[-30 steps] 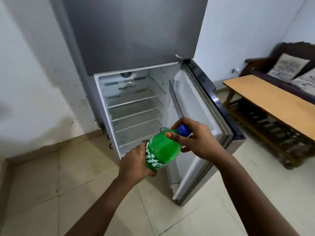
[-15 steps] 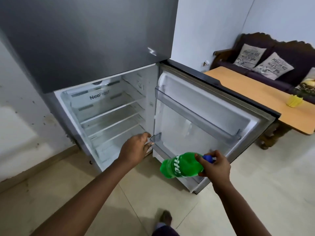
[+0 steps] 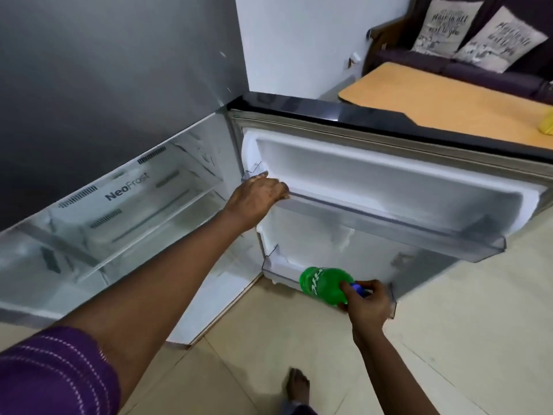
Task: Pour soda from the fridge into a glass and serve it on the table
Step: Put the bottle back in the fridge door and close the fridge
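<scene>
Head view: right hand (image 3: 366, 304) clamped on soda bottle (image 3: 324, 284) at blue cap, bottle low by door's bottom corner, long axis tilted away leftward. Left hand (image 3: 258, 193) fingers curled over fridge door (image 3: 389, 187) shelf rail, hinge end. Table (image 3: 449, 100) beyond door; no glass visible.

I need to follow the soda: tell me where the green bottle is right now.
The green Sprite bottle hangs low in the head view, gripped at its blue cap by the right hand, in front of the open fridge door.
</scene>
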